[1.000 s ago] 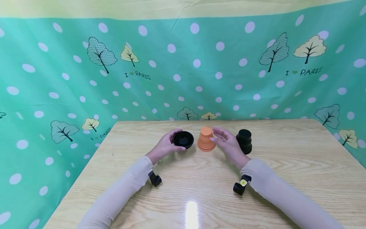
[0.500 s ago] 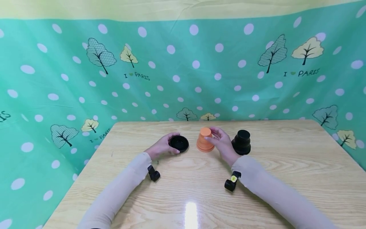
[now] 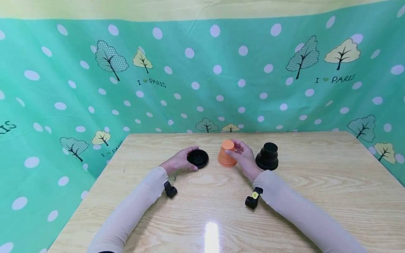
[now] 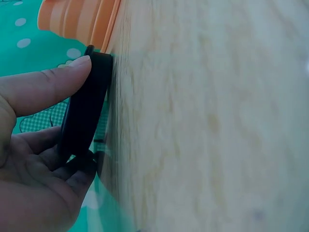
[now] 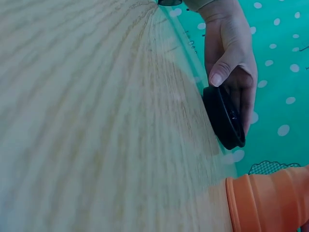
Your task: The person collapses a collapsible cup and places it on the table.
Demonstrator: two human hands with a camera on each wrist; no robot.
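- Head view: a person's left hand pinches a black dish, thumb on the near side and fingers on the far side, to the left of an upturned orange cup.
- The dish sits between the left hand and the orange cup, its hollow side facing up and its rim apart from the cup; whether its base fully meets the table is hard to tell.
- The right hand is the nearer one, gripping the orange cup from its right side, thumb across the near wall, fingers curled behind.
- The orange cup's long axis stands upright, narrow end up, wide rim down at the table.
- Key relation, by the look of it: dish and orange cup side by side at about the same depth, the gap running left to right.
- Right of the orange cup, past the right hand, stands an upturned black stepped cup, in neither hand's grip.
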